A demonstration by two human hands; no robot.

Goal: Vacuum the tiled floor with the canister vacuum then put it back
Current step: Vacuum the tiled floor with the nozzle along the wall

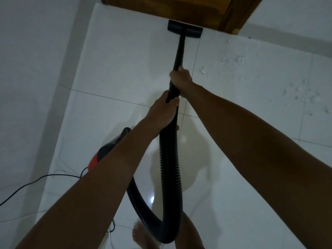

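Right hand (180, 76) grips the wand (179, 51) high to steer, left hand (164, 112) holds the hose (169, 168) joint, pressing the head (185, 29) flat against the door (170, 9).

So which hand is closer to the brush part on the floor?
The right hand. It grips the wand higher up, nearer the floor head; the left hand grips lower, where the hose joins.

Glossy white floor tiles (115, 72) with thin dark grout lines run between a pale wall (32, 60) on the left and a brown wooden door (161, 9) at the far end, under dim light.
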